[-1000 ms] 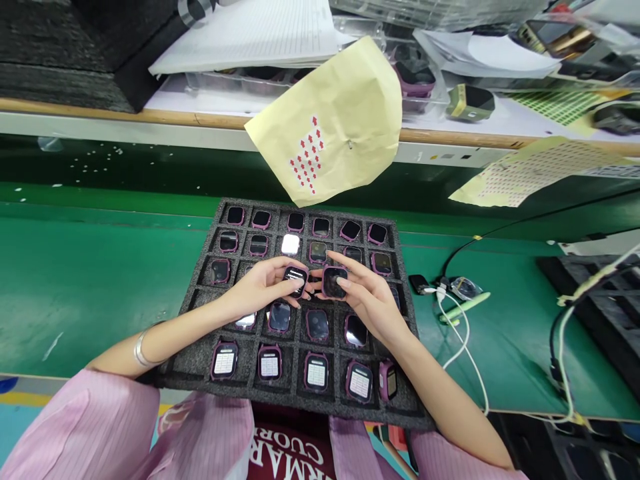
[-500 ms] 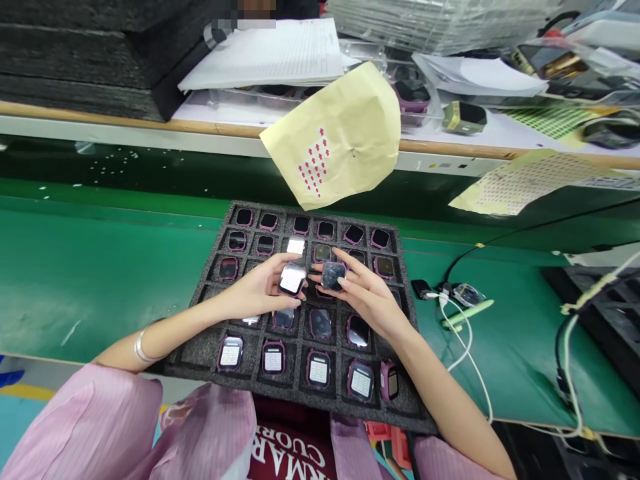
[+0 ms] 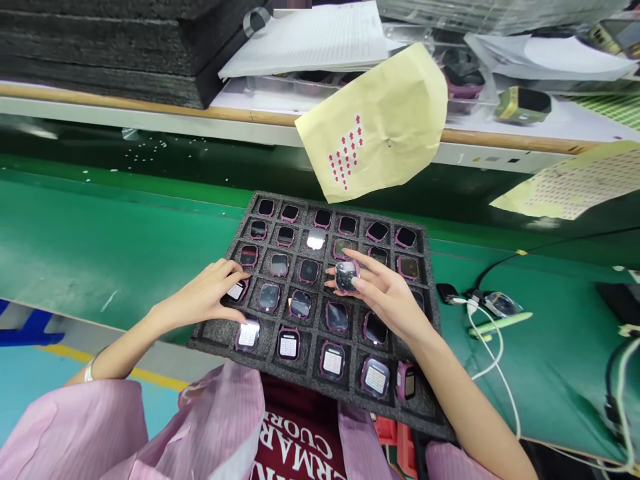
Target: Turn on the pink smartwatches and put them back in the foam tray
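A black foam tray [image 3: 320, 393] with square compartments holds several purple-framed watches; those in the front row show white lit screens. My left hand [image 3: 213, 293] is at the tray's left edge, thumb and fingers apart, its fingertips at a lit watch [image 3: 237, 289] in a left compartment. The thumb tip is near another lit watch [image 3: 248, 335] in the front row. Over the tray's middle, my right hand [image 3: 383, 287] holds a watch [image 3: 345, 275] with a dark, reflective screen between thumb and fingers.
A yellow sheet with red arrows [image 3: 375, 127] hangs from the shelf edge behind the tray. Black foam blocks [image 3: 100, 53] are stacked on the shelf at left. White cables [image 3: 500, 360] and a green tool [image 3: 505, 323] lie on the green table at right.
My left hand has moved left, from the tray's middle to its left edge, and the lit watch it held is no longer raised. My right hand still holds its watch. The view has shifted.
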`<state>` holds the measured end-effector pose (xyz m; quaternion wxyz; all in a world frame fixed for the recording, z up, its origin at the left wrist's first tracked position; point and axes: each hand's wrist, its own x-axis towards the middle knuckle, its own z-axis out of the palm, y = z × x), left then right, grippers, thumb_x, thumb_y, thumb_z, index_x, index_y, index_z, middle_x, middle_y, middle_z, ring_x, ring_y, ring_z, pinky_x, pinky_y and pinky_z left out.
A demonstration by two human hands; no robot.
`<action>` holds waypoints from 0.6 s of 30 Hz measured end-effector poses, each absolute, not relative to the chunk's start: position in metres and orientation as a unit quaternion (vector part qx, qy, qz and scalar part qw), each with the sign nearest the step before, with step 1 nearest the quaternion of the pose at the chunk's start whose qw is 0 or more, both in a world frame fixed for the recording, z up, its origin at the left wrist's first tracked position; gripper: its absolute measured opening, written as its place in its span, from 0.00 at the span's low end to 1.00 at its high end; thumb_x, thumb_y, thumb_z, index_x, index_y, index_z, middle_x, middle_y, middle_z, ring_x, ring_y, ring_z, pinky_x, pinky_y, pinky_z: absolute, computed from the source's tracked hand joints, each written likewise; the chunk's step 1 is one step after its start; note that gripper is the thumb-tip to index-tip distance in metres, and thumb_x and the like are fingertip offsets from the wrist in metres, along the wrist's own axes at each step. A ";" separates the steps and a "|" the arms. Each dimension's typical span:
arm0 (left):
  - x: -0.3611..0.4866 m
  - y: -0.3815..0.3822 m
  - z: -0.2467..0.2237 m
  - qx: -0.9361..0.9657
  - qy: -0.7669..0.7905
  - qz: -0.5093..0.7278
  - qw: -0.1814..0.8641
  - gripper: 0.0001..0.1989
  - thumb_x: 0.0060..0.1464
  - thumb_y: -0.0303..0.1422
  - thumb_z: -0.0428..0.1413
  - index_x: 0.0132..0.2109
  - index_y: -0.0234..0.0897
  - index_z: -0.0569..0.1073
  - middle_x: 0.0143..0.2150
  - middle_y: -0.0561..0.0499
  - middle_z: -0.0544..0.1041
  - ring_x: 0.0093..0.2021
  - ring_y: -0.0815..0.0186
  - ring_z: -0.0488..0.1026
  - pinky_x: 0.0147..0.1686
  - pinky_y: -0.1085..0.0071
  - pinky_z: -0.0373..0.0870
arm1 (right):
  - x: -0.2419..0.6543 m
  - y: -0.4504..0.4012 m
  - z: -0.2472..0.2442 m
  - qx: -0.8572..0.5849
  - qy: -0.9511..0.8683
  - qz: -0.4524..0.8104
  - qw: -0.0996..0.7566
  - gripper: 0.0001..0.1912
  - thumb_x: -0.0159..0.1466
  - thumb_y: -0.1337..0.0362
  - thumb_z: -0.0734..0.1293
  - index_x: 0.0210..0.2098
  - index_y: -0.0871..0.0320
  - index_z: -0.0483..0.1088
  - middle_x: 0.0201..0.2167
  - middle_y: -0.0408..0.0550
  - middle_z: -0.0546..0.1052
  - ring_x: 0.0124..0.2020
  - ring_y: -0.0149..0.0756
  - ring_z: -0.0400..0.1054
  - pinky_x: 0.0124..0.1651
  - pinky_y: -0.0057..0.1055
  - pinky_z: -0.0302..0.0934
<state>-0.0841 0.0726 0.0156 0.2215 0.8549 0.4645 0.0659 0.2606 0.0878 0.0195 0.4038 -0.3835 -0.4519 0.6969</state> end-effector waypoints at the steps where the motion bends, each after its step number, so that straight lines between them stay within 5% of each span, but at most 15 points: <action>1: -0.076 0.072 0.016 0.863 0.469 0.067 0.175 0.29 0.53 0.51 0.58 0.54 0.35 0.69 0.52 0.39 0.71 0.51 0.49 0.66 0.48 0.56 0.66 | 0.261 0.088 0.019 -0.389 -0.457 0.690 0.405 0.25 0.62 0.60 0.72 0.57 0.55 0.68 0.46 0.55 0.79 0.44 0.47 0.76 0.49 0.46 0.69; 5: -0.031 0.068 0.010 0.881 0.470 0.017 0.048 0.15 0.64 0.38 0.49 0.43 0.31 0.73 0.40 0.40 0.73 0.41 0.53 0.69 0.41 0.59 0.66 | 0.263 0.089 0.020 -0.382 -0.465 0.677 0.424 0.20 0.62 0.60 0.72 0.53 0.54 0.72 0.44 0.52 0.80 0.44 0.45 0.76 0.48 0.42 0.70; 9: -0.004 0.062 -0.003 0.864 0.500 -0.010 0.048 0.10 0.62 0.30 0.51 0.42 0.25 0.72 0.37 0.38 0.73 0.39 0.53 0.70 0.40 0.59 0.68 | 0.266 0.089 0.023 -0.359 -0.465 0.685 0.431 0.19 0.62 0.63 0.72 0.53 0.52 0.73 0.44 0.50 0.80 0.46 0.43 0.75 0.52 0.39 0.67; 12: -0.010 0.061 -0.005 0.835 0.517 0.081 0.173 0.12 0.60 0.33 0.55 0.46 0.27 0.72 0.38 0.42 0.73 0.40 0.56 0.71 0.42 0.61 0.69 | 0.268 0.088 0.024 -0.356 -0.465 0.689 0.427 0.19 0.60 0.65 0.74 0.50 0.53 0.75 0.44 0.51 0.80 0.46 0.45 0.75 0.54 0.41 0.65; 18: -0.014 0.075 0.009 0.686 0.451 0.255 0.511 0.11 0.59 0.40 0.56 0.38 0.35 0.74 0.41 0.47 0.72 0.42 0.63 0.72 0.42 0.67 0.70 | 0.271 0.087 0.021 -0.339 -0.460 0.704 0.421 0.18 0.57 0.67 0.75 0.47 0.55 0.76 0.42 0.52 0.80 0.44 0.47 0.76 0.53 0.46 0.66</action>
